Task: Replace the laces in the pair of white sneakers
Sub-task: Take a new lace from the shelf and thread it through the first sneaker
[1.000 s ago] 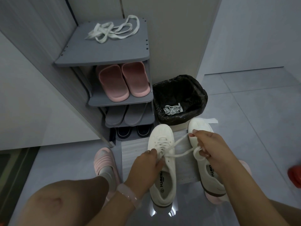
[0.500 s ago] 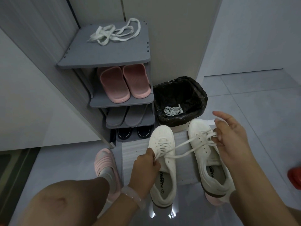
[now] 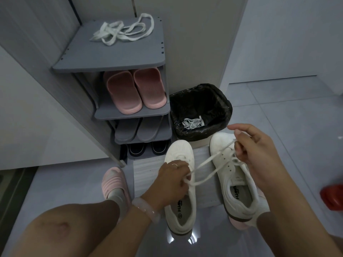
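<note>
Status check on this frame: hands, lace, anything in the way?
Left hand pinches lace at the left sneaker. Right hand holds the lace strands over the right sneaker. Spare laces on shelf top; nothing blocking.

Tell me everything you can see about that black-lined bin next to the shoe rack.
The bin is a small squarish container, its rim and inside covered by a crinkled, glossy black plastic liner; a pale base shows below the liner. It stands upright on the grey tiled floor, right of the grey shoe rack and just behind the toes of the white sneakers. A small tangle of flat white laces lies at its bottom. Neither hand touches it.
</note>
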